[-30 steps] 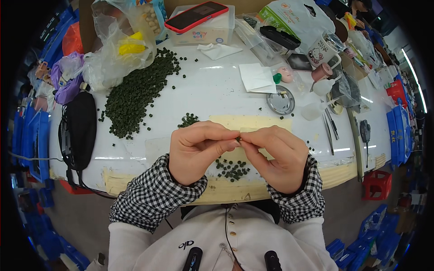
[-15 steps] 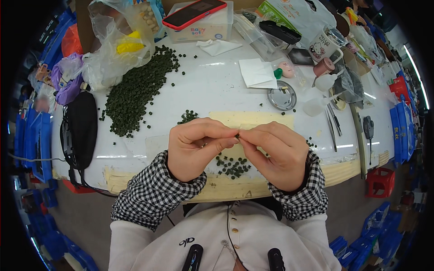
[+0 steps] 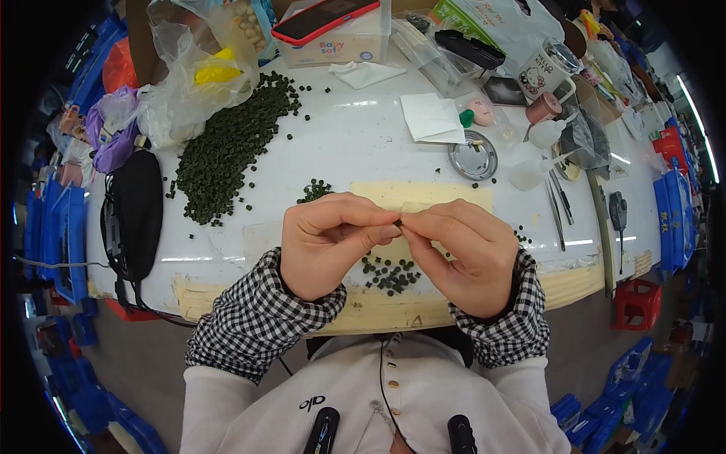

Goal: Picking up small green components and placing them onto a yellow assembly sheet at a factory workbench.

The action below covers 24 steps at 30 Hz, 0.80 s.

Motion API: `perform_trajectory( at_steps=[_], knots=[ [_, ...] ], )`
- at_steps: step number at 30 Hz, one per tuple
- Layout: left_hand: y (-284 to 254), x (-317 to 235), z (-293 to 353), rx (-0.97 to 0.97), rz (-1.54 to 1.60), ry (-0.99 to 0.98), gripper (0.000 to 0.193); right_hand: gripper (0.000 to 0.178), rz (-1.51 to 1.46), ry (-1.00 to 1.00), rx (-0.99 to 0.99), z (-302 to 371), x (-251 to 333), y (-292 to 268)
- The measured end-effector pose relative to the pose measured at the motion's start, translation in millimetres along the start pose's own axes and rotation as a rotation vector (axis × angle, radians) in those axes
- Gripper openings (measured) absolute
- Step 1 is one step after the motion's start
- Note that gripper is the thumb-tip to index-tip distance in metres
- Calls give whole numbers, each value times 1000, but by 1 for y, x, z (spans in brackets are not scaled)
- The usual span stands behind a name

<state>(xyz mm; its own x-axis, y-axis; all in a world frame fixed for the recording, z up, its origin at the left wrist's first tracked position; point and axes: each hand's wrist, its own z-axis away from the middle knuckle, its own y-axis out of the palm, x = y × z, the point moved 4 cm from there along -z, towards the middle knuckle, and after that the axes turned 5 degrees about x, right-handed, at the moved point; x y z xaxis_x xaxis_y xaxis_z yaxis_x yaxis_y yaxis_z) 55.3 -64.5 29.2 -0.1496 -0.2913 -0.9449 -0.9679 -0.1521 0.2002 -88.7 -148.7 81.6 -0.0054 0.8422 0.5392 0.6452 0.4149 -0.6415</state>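
Note:
Over the front of the white table, my left hand and my right hand meet fingertip to fingertip. Between them they pinch a small dark green piece, mostly covered by the fingers. Beneath and between the hands lies a loose group of small dark green pieces. A little cluster of the same pieces sits just beyond my left hand. Farther off to the left spreads a large heap of them. Both wrists are in black-and-white checked sleeves.
A black pouch and plastic bags line the left side. At the back stands a clear box with a red-cased phone on top. To the right are a round metal dish, squeeze bottles, tweezers and a mug.
My hands stay pinched together at nearly the same place, with only a slight shift of the fingers. The small piece between them looks a little turned.

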Motion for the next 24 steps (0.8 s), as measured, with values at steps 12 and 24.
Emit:
perform_trajectory(
  at_steps=[12,24],
  knots=[
    [-2,2,3,59,299,-65,18,18,-1014,469,25,13,-20,4],
    [0,-2,6,-11,122,18,15,18,-874,416,82,11,-18,16]
  ],
)
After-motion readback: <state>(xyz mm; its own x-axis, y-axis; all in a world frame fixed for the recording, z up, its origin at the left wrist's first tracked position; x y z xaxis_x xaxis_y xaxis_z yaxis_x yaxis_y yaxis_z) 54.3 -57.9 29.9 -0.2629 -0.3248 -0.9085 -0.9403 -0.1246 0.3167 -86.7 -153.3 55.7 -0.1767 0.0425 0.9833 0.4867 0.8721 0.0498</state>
